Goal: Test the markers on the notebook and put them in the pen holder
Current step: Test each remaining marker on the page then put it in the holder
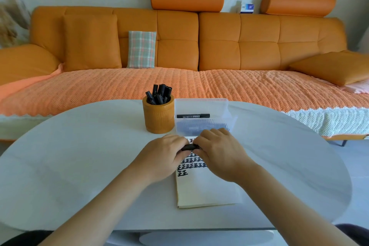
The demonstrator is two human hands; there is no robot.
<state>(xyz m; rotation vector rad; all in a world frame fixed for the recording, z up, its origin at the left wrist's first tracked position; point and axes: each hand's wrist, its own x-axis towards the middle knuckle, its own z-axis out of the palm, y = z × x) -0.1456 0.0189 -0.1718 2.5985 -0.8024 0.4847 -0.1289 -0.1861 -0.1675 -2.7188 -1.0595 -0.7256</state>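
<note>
A black marker (189, 147) lies crosswise between my two hands above the open notebook (205, 189). My left hand (162, 156) grips its left end and my right hand (218, 152) grips its right end; most of the marker is hidden by my fingers. Rows of black marks (191, 165) cover the upper part of the page. Behind and to the left stands an orange pen holder (158, 118) with several black markers (159, 95) upright in it. One more black marker (193, 116) lies inside a clear plastic box (201, 106).
The white oval table (79, 156) carries everything. An orange sofa (199, 46) with a textured cover runs along the far side, close behind the table's far edge.
</note>
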